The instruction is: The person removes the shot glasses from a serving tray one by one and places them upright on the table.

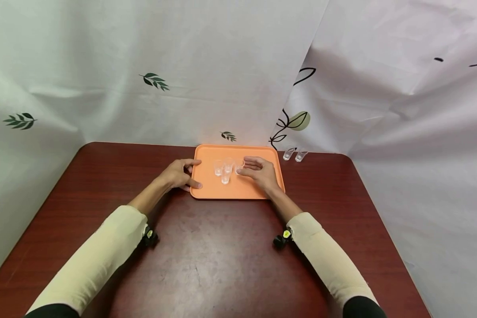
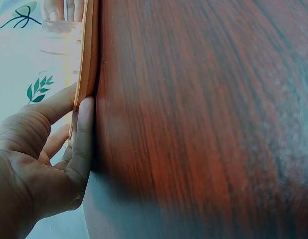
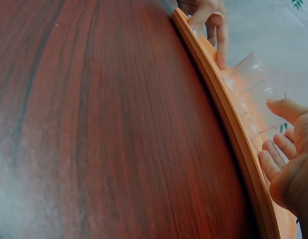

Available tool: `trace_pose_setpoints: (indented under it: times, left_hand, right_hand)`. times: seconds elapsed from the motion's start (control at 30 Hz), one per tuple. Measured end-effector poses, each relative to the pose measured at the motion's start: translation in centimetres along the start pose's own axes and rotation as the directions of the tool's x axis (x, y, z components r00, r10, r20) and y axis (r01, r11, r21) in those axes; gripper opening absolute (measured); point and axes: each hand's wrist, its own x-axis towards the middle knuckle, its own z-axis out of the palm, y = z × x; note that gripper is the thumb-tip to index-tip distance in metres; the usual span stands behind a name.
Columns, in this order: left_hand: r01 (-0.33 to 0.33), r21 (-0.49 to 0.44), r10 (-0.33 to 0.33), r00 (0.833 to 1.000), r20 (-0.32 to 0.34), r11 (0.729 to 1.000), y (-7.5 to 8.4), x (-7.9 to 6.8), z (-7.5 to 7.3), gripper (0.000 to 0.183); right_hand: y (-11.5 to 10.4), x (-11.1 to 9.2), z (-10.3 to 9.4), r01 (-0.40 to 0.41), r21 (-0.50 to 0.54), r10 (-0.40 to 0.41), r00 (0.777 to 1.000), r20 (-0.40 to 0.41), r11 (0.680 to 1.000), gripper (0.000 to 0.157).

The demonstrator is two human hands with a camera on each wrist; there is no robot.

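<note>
An orange tray [image 1: 206, 191] lies near the table's far edge. My left hand [image 1: 179, 173] holds its left end, with thumb and a finger over the rim; the left wrist view shows that hand [image 2: 49, 154] at the tray's corner. Several small clear shot glasses [image 1: 225, 177] stand close together on the tray. Around the rightmost shot glass [image 1: 239, 165] are the thumb and fingers of my right hand [image 1: 262, 173], pinching it. In the right wrist view the thumb of the right hand [image 3: 298, 154] is beside clear glass, and the contact is partly hidden.
Two more shot glasses [image 1: 294, 154] stand on the dark red wooden table [image 1: 222, 247], just right of the tray. A pale cloth [image 1: 183, 66] with leaf prints hangs behind the table and along its right side.
</note>
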Motion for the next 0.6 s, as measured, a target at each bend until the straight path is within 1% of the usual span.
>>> trace_pose_setpoints:
  times: [0.17, 0.33, 0.6]
  left_hand:
    - [-0.003, -0.002, 0.003, 1.0, 0.004, 1.0, 0.0, -0.2, 0.0, 0.101]
    - [-0.001, -0.003, 0.001, 1.0, 0.005, 1.0, -0.1, 0.0, 0.0, 0.099]
    - [-0.006, -0.004, 0.006, 1.0, -0.002, 1.0, 0.0, 0.0, 0.0, 0.099]
  right_hand:
    - [-0.1, 0.0, 0.6, -0.014, -0.015, 0.014, 1.0, -0.002, 1.0, 0.056]
    - [-0.2, -0.1, 1.2, -0.008, -0.045, 0.008, 1.0, -0.005, 0.999, 0.051]
    - [-0.2, -0.1, 1.2, -0.002, -0.041, 0.002, 1.0, -0.012, 0.999, 0.046]
